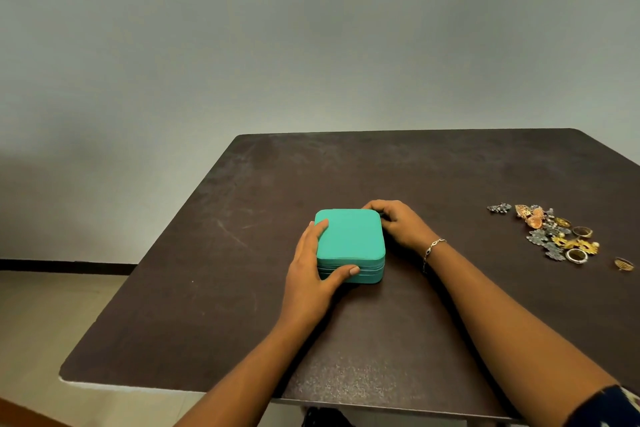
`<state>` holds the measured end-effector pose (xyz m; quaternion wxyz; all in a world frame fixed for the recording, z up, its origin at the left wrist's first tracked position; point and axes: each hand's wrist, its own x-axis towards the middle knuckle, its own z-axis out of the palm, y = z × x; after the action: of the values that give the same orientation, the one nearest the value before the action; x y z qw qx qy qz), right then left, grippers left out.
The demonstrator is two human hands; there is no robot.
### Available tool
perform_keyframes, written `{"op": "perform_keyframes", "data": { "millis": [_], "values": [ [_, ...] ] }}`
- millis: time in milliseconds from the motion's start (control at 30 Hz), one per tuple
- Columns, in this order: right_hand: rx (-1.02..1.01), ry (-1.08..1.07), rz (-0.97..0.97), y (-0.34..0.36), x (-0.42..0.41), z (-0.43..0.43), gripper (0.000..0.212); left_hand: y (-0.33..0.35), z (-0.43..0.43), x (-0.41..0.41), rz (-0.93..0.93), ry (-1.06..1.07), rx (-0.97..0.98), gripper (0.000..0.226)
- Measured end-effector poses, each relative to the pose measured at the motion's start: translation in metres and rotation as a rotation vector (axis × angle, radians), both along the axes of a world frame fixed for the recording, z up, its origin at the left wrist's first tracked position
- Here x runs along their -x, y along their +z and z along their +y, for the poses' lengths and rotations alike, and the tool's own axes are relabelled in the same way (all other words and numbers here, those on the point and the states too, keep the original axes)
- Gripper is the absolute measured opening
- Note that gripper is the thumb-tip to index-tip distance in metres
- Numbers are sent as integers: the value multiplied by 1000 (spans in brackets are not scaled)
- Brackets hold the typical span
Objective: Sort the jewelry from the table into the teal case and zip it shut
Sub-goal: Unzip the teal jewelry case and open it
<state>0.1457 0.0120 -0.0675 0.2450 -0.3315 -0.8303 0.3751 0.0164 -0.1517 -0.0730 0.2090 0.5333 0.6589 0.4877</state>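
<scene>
The teal case (pixel 349 244) lies closed at the centre of the dark table (pixel 450 177), lid up, zip seam visible along its near side. The left hand (pixel 313 265) braces it from 9 o'clock: fingers spread over the lid edge, thumb pressed on the near wall at the seam. The right hand (pixel 398 222) is curled narrow against the case's 2 o'clock corner, fingertips pinched together there (likely on the zip pull, though the pull itself is hidden). The jewelry (pixel 554 234) sits in a loose heap well apart at 3 o'clock from the case, with one gold ring (pixel 624 264) lying separate beyond it.

Assessment: the case appears light, padded and semi-rigid, and would probably slide on the smooth top unless held; the side brace is the sound hold. The pieces look small, snag-prone and delicate; they are best pinched singly by their rims.
</scene>
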Motion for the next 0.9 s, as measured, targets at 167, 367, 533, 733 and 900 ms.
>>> {"op": "perform_keyframes", "data": {
  "millis": [167, 367, 533, 733, 900],
  "values": [
    [-44, -73, 48, -3, -1, 0, 19, -1, 2, 0, -1, -10, -3, 76],
    [-121, -160, 53, -5, -6, -5, 14, -4, 2, -1, 15, -13, -34, 76],
    [-144, -189, 43, -3, -9, -11, 14, -5, 1, -4, 34, -17, -31, 77],
    [-201, -208, 13, 1, -7, -16, 14, -3, 2, -3, 52, -7, -17, 76],
    [-218, -242, 25, 3, -7, -17, 14, -2, 2, -3, 68, 4, -12, 75]
  ]
}}
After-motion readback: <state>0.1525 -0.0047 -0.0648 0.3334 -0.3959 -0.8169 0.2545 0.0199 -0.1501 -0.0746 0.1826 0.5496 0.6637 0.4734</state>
